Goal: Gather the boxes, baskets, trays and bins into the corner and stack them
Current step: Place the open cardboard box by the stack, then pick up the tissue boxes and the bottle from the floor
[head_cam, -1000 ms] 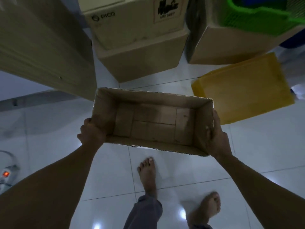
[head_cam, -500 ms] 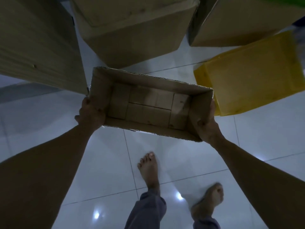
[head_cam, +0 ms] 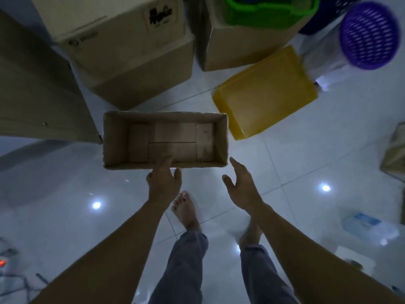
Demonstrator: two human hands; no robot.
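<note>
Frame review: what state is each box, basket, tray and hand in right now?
small cardboard box: upright on floor, top open, empty.
left hand: open, fingers at the box's near wall.
right hand: open, clear of the box.
stacked boxes: closed, one atop another.
green basket: sitting in a large open box.
yellow tray: on floor, unstacked.

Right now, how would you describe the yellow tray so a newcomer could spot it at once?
Find the cardboard carton holding the green basket, at the back. On the tile floor just in front of it, right of the open empty box, lies the yellow tray. It is the only flat, bright yellow piece among brown cardboard.
</note>
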